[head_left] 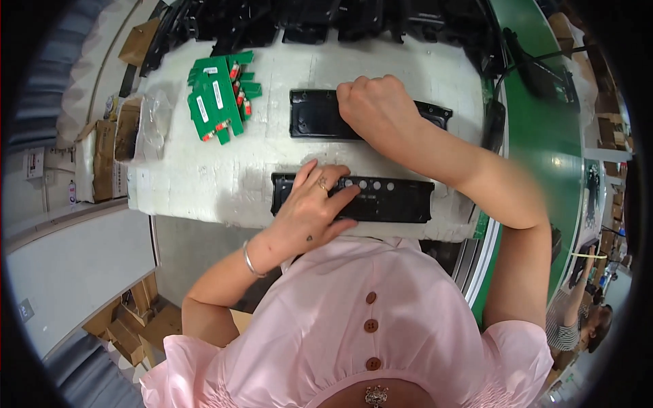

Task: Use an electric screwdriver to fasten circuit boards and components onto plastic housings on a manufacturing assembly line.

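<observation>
Two long black plastic panels lie on a white work surface, one beyond the other. My left hand (314, 204) rests on the left part of the near black panel (401, 204), its fingers spread. A row of several round pale spots or holes runs along that panel's far side. Over the far black panel (314, 117), my right hand (378, 109) is closed with the fingers curled down. The hand covers the panel's middle, and anything in the fingers is hidden. Left of the far panel lies a loose pile of green circuit boards (216, 102) with red-and-white parts and white labels.
Many black plastic parts (354, 20) crowd the far edge of the white work surface (197, 180). An open cardboard box (127, 129) with clear plastic stands at its left edge. To the right is a green surface (537, 136) with a black device and cable. Another person (578, 323) sits far right.
</observation>
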